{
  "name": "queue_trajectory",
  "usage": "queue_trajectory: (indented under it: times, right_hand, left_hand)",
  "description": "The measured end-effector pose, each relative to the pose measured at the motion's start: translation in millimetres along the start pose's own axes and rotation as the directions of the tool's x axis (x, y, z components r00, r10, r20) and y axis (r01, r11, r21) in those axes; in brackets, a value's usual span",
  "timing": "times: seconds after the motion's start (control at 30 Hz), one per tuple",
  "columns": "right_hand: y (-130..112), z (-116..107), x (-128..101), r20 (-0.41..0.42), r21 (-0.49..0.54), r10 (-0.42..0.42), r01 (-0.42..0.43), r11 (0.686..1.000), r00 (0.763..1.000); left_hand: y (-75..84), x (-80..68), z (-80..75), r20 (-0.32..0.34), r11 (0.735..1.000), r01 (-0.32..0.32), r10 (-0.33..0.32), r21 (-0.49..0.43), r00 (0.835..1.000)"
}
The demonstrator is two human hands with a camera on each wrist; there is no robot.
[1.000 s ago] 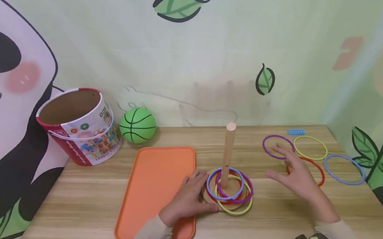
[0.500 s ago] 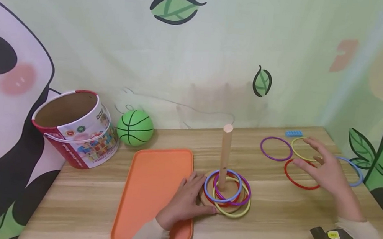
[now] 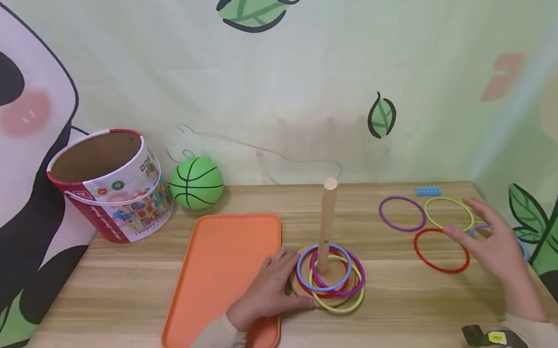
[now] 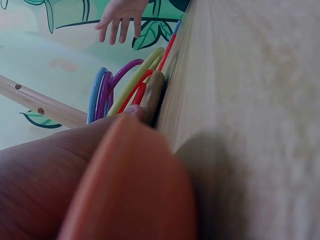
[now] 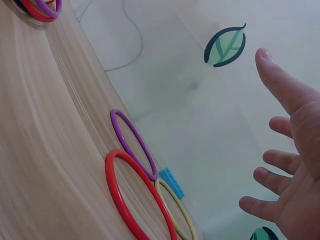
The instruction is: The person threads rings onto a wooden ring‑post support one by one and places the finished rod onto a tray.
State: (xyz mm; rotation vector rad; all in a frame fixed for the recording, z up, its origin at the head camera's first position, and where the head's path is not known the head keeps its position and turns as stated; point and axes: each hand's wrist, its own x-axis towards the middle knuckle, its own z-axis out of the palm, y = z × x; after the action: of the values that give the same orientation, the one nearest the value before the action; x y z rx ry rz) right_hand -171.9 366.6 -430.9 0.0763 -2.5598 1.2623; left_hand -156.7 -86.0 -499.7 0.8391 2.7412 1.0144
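Observation:
My left hand point(image 3: 273, 285) holds the left edge of the ring toss stand's round wooden base, thumb in front and fingers to the left. Its wooden post point(image 3: 327, 218) rises upright. Around it lie a blue ring point(image 3: 299, 265), a purple ring, red ring and yellow ring, stacked loosely. My right hand point(image 3: 496, 248), thumb and fingers spread, is over the right part of the table with nothing in it. Below it a blue ring point(image 3: 525, 251) is partly hidden. Nearby lie a red ring point(image 5: 114, 187), a yellow ring point(image 3: 450, 199) and a purple ring point(image 3: 401, 229).
An orange tray point(image 3: 230, 259) lies left of the stand, under my left wrist. Behind it are a green ball point(image 3: 197, 183) and a cardboard bucket point(image 3: 125, 204) with a handle. A blue toy brick point(image 3: 428, 192) sits near the table's back edge, before a printed cloth backdrop.
My right hand has moved right, from beside the purple and red rings, past the yellow ring, to over the blue one. My left hand stays at the stand's base.

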Motion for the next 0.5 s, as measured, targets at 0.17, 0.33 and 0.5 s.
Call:
queue_trajectory:
  times: [0.17,0.33,0.5]
  right_hand:
    - [4,0,0,0.019,0.012,0.025,-0.026,1.000,0.999]
    - [11,2,-1,0.082,-0.016,0.078,-0.077,0.997,0.994]
    - [25,1,1,0.124,-0.106,0.049,-0.036,0.994,0.991]
  left_hand:
    - [-0.6,-0.6,-1.6,0.005,1.000,0.003,-0.003,0.005,1.000]
    - [-1.6,-1.9,-0.5,0.006,1.000,0.008,-0.008,-0.006,1.000]
    - [-1.1,-0.3,1.7,-0.003,1.000,-0.007,0.007,-0.006,1.000]
